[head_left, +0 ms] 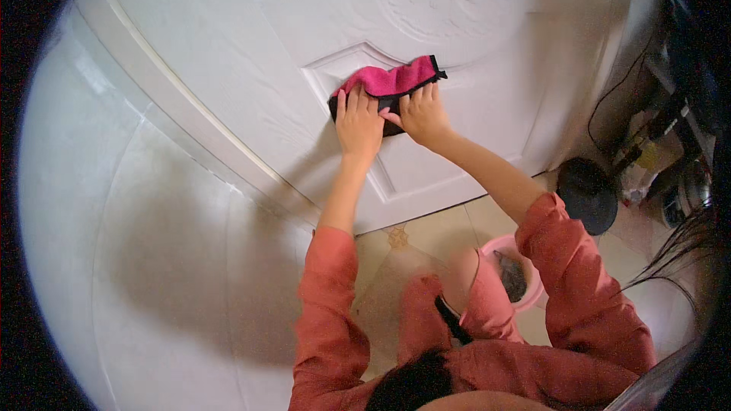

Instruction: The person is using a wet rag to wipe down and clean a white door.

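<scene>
Fingers (352, 99) of left hand (358, 131) and right hand (426, 118) lie on pink-and-black cloth (390, 81), against door's (487, 118) low part. Left ones slightly spread, right ones closer; can't tell if they pinch. Wiping step, I guess; next move likely needs steady push along door.

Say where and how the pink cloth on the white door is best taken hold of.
Probably pinch the pink cloth at its upper right corner, coming from the upper right: that black-edged end sticks out beyond the fingertips of the right grip, uncovered, whereas the left grip and right grip lie over the lower part.
</scene>
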The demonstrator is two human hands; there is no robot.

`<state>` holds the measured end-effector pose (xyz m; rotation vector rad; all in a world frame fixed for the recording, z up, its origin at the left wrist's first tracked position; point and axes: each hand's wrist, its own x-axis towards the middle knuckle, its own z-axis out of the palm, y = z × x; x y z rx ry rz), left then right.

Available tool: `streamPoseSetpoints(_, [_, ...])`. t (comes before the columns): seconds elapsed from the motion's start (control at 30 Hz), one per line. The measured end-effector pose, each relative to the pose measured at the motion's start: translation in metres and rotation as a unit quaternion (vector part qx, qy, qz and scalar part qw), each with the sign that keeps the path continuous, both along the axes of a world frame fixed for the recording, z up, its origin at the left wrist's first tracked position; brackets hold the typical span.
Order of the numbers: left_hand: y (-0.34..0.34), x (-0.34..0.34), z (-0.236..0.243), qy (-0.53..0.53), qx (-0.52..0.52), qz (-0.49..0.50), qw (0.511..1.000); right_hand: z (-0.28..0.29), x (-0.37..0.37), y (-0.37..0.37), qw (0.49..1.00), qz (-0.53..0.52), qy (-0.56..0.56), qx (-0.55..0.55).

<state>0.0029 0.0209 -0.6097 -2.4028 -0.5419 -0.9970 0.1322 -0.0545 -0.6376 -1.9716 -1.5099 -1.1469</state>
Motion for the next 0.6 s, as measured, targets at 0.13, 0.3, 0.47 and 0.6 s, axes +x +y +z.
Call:
streamPoseSetpoints(0.13, [0.012,-0.012,0.033,-0.015,0.052,0.069,0.996,0.038,-0.016,0.007,0.992,0.115,-0.017,0.058])
streamPoseSetpoints(0.3, [0.009,-0.005,0.056,-0.026,0.082,0.028,0.996,0.063,0.0,0.019,0.967,0.202,-0.105,0.119])
streamPoseSetpoints(0.47, [-0.008,0.005,0.01,-0.055,0.038,0.018,0.998,0.01,0.019,0.007,0.977,0.175,-0.091,0.084])
streamPoseSetpoints(0.6, [-0.006,0.004,-0.02,-0.029,-0.008,0.03,0.999,-0.017,0.019,0.003,0.979,0.144,-0.111,0.098])
